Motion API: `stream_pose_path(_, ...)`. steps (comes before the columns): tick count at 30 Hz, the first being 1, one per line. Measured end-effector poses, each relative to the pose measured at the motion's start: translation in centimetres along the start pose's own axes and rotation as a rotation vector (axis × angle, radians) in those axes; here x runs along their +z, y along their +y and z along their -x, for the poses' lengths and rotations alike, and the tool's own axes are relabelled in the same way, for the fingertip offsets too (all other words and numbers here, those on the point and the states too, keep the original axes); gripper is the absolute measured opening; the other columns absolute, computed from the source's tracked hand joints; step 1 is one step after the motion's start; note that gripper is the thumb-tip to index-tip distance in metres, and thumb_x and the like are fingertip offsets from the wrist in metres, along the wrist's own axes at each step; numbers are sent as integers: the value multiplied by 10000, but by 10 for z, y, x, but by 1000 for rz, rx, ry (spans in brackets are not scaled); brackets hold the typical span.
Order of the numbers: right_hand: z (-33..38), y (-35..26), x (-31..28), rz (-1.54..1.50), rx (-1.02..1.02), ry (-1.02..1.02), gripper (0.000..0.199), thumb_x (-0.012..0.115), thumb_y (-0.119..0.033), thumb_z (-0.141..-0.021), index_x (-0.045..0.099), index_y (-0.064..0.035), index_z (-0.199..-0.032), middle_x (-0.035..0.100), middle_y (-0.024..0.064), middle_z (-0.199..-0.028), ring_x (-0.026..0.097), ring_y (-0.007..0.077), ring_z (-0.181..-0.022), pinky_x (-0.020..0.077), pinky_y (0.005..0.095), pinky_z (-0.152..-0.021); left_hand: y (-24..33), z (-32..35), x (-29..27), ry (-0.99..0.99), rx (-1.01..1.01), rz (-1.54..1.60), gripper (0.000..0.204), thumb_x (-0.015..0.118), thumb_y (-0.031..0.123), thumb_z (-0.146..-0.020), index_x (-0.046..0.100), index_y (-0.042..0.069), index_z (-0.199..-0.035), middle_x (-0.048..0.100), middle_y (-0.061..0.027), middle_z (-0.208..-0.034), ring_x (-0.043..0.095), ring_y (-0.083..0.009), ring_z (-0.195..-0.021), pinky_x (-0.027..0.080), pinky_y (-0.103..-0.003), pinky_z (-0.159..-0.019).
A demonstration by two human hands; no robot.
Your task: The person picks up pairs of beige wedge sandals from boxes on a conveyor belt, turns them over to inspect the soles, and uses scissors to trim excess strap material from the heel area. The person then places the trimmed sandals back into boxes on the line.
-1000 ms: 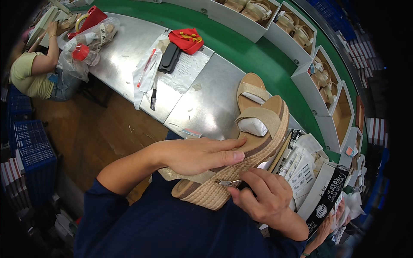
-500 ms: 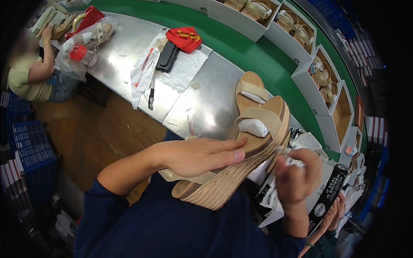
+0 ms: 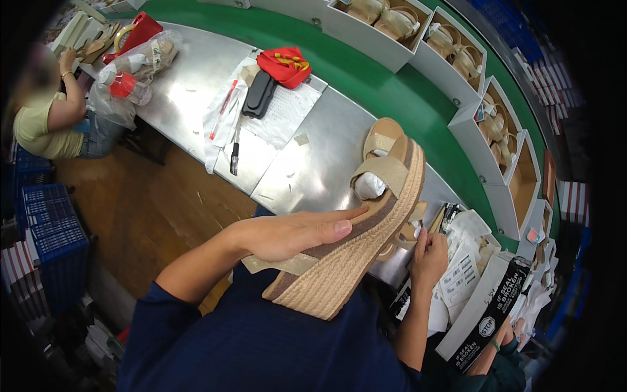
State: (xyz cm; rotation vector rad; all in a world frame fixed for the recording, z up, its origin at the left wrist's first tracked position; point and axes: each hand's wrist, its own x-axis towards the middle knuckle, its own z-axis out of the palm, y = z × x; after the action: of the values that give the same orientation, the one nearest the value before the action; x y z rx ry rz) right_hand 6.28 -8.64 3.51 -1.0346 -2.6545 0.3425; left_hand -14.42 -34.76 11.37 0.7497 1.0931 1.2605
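A beige wedge sandal (image 3: pixel 366 245) with a woven rope-look sole is tilted in front of me, toe pointing away. White stuffing fills the space under its toe strap. My left hand (image 3: pixel 297 236) grips it, fingers laid along the footbed and thumb on the near side, above the heel strap. A matching sandal (image 3: pixel 383 135) lies behind it on the metal table, mostly hidden. Just right of the held sandal, my right hand (image 3: pixel 429 256) is closed in a pinch beside a beige strap piece (image 3: pixel 408 234). Whatever sits between those fingertips is too small to make out.
On the metal table (image 3: pixel 307 170) are a black case (image 3: pixel 260 95), a red cloth (image 3: pixel 285 66), pens and papers. Boxes of sandals (image 3: pixel 450 52) line the green surface. A white-and-black carton (image 3: pixel 483 313) and label sheets (image 3: pixel 459 281) stand right; two other people work nearby.
My right hand has moved left and down, closer to the sandal, and is no longer blurred. The held sandal has turned slightly, showing more of its side. The carton at right shows more.
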Motion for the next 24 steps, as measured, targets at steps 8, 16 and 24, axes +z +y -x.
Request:
stream_pose_path(8,-7,36,-7,-529,204,-145,325,601,-241,-975,574,-19,-739,582,66,-695,517,178,-609,418,328,-580,-25,-4,-9,-23,126,68,705,249,508,-1057,176,-2,-1538,355,-145,-1523,371,-214,-1357,278,-336,-1141)
stream_pose_path(16,-10,19,-15,-85,31,144,324,547,-278,-1008,667,23,-992,629,91,-943,611,162,-847,505,271,-666,-24,-29,-19,186,311,-23,682,221,486,-1063,177,-3,-1537,338,-156,-1533,348,-232,-1388,260,-345,-1153)
stream_pose_path(24,12,-66,-47,-1548,167,-485,656,421,-521,-997,400,-26,-1427,493,126,-1417,515,271,-1278,428,439,-1047,56,-53,3,427,371,-203,573,326,441,-1045,532,-8,-1335,628,-258,-1189,582,-403,-1137,432,-390,-1004)
